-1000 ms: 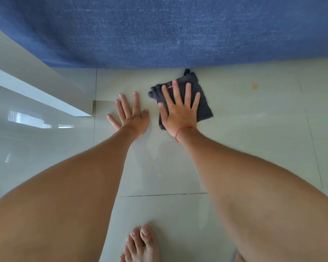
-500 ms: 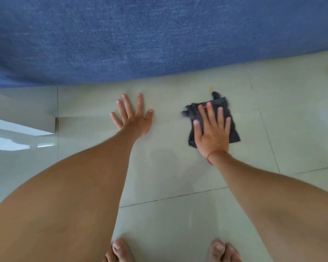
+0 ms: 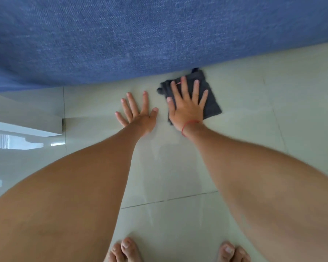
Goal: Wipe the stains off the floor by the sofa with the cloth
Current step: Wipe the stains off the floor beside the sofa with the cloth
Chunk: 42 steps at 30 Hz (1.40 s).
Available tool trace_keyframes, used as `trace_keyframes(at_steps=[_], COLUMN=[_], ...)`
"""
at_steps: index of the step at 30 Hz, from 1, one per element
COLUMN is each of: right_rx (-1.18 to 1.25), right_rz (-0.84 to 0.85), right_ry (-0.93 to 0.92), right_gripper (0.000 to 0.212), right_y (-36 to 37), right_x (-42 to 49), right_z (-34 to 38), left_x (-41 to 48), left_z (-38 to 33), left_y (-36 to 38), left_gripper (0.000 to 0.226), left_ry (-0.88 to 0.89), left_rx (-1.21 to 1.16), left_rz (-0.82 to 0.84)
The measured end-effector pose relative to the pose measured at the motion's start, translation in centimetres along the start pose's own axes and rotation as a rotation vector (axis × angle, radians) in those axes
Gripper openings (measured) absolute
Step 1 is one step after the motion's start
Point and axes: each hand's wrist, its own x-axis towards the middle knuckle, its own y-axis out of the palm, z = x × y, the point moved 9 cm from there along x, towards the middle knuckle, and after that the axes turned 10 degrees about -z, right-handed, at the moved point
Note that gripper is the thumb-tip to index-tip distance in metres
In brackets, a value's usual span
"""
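A dark grey cloth [image 3: 212, 105] lies on the pale tiled floor [image 3: 178, 176], its far corner touching the base of the blue sofa [image 3: 159, 35]. My right hand [image 3: 187, 108], with a red string at the wrist, presses flat on the cloth with fingers spread, covering most of it. My left hand [image 3: 139, 114] rests flat on the bare tile just left of the cloth, fingers apart, holding nothing. No stain shows clearly on the tiles around the cloth.
A glossy white furniture edge [image 3: 27, 120] juts in at the left, beside the sofa. My bare feet [image 3: 125, 250] show at the bottom edge. A grout line [image 3: 169, 200] crosses the floor between my arms. More tile stretches to the right.
My right hand slid the cloth out to the right, then back left and up against the sofa base, close to my left hand. The left hand stayed planted on the floor.
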Motion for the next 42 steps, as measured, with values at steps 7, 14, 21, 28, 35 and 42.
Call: trace_keyframes(at_steps=[7,14,21,28,35,42], right_rx=[-0.013,-0.069,0.023,0.028,-0.071,-0.139], right_rz=[0.081,0.028,0.007,0.034,0.134,0.025], right_ry=[-0.375,-0.071,0.321,0.032,-0.238,0.013], right_gripper=[0.053,0.053,0.054,0.053,0.064,0.059], right_y=[-0.6,-2.8,-0.8,0.5,-0.7,-1.3], right_x=[-5.7,-1.7,2.8,0.3,-5.0,-3.1], right_z=[-1.9,-10.7,-3.6,1.9,-2.5,-6.1], left_x=[-0.4,-0.3,-0.1,-0.3,-0.7,0.3], left_z=[0.2,0.0,0.1,0.1,3.7,12.2], left_y=[-0.2,-0.2,0.0,-0.2,-2.9,-3.5], left_gripper=[0.061,0.061,0.06,0.065,0.064,0.063], left_ry=[0.009,0.012,0.004,0.012,0.011,-0.111], left_rx=[-0.035,-0.018,-0.016,-0.056,-0.138,-0.004], left_rz=[0.022,-0.018,-0.024,-0.021,-0.186,-0.225])
